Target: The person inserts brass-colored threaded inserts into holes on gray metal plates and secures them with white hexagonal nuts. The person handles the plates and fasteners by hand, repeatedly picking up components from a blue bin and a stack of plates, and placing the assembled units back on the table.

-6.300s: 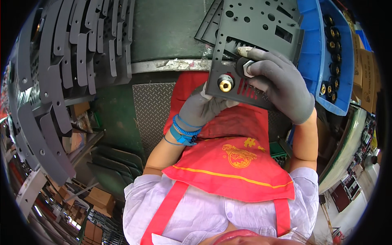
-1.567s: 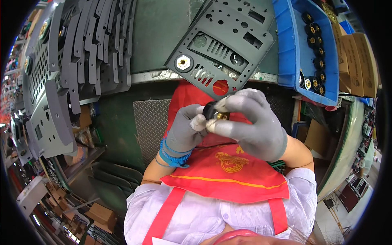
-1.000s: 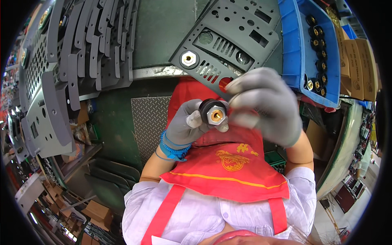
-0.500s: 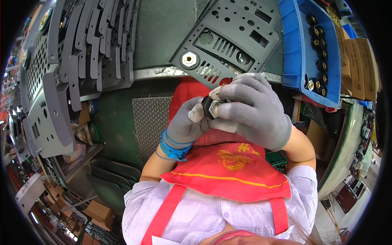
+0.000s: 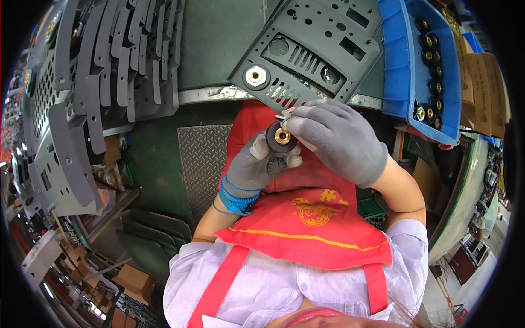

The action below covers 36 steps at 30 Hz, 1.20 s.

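My gloved left hand (image 5: pixel 249 167) grips a round black fitting (image 5: pixel 273 143) with a brass centre, its face turned up. Just beyond it, my gloved right hand (image 5: pixel 342 139) pinches a silver nut (image 5: pixel 280 117) between thumb and fingers, seen edge-on and apart from the fitting. Both hands are over my red apron (image 5: pixel 317 180), close to the bench edge. Past them lies a dark grey perforated metal panel (image 5: pixel 322 46), overhanging that edge. A similar fitting with a silver hex nut (image 5: pixel 256 76) is seated in its near left corner.
Several bent grey panels (image 5: pixel 112 65) stand in a row at the left. At the right, a blue bin (image 5: pixel 398 65) holds several black fittings with brass centres, with cardboard boxes (image 5: pixel 477 93) beside it. The bench's metal edge (image 5: pixel 213 95) runs in front of me.
The silver nut, earlier against the fitting, is now off it in my right hand. My left hand has turned the fitting so its brass centre faces up.
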Tool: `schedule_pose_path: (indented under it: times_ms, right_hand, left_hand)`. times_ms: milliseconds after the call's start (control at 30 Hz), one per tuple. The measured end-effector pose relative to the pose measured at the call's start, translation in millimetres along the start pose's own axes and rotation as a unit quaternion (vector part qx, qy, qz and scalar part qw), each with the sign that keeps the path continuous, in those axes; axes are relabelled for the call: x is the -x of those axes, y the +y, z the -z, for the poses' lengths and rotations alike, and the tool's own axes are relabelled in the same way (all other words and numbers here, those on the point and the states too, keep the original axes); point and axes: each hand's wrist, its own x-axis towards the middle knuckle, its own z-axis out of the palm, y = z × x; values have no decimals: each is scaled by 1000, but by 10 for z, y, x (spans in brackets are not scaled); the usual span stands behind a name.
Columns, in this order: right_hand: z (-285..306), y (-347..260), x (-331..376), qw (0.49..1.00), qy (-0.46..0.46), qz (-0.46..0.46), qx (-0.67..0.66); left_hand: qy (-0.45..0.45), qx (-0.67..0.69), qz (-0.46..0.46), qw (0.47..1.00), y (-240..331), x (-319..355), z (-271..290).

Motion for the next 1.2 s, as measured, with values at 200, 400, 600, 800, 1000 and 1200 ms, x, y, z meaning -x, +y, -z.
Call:
schedule_pose_path:
  times_ms: [200,400,600,800,1000,1200]
  right_hand:
    - [-78,-3,76,990,68,-41,-113]
    - [40,-21,48,950,94,-126,-272]
    - [-5,-96,129,944,149,-138,-261]
    - [341,-280,632,905,177,-105,-371]
    - [-657,301,1192,919,-49,-296,-255]
    - [-1525,627,1276,951,-168,-231,-116]
  left_hand:
    - [-63,126,21,990,-153,-10,32]
    - [-99,162,-10,982,-162,-102,-24]
    - [-89,203,26,975,-159,-25,88]
    - [-132,179,-138,965,167,306,351]
    - [46,175,-146,972,252,578,523]
    - [88,58,-128,986,-8,295,656]
